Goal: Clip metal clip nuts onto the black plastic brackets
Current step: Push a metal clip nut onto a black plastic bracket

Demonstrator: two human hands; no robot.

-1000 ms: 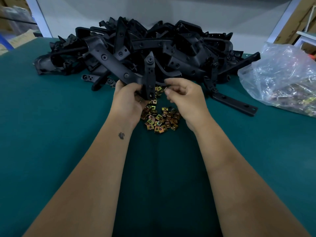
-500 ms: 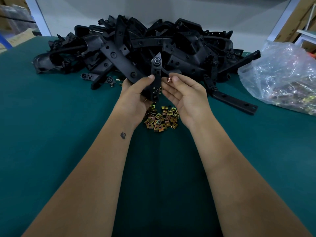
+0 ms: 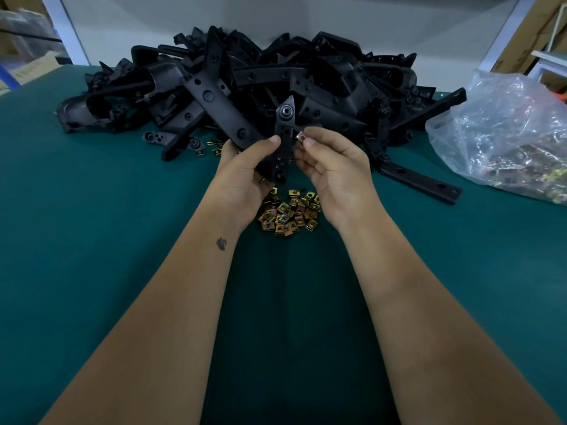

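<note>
The bracket (image 3: 283,139) in work is held upright above the desk (image 3: 92,240), in the middle of the scene, just in front of the big heap. The left hand (image 3: 248,173) grips its lower part, with the thumb pressed on the front face near the middle. I think this hold keeps the right edge of the bracket free and turned toward the other hand, so a nut can slide onto it.

The right hand (image 3: 334,167) pinches one small clip nut (image 3: 301,136) between thumb and forefinger. The nut is just beside the right edge of the bracket; I cannot tell whether it touches already. It seems the step in hand is to line up the nut before pushing it on.

Under the hands, near the person, lies a small pile of nuts (image 3: 288,214), probably placed there so the right hand reaches the next one quickly. A few loose nuts (image 3: 211,148) lie a little to the left, at the foot of the heap.

Farther back, the heap of black brackets (image 3: 245,78) fills the far side of the desk. At the right sits a clear plastic bag (image 3: 503,133) which seems to hold more metal parts.
</note>
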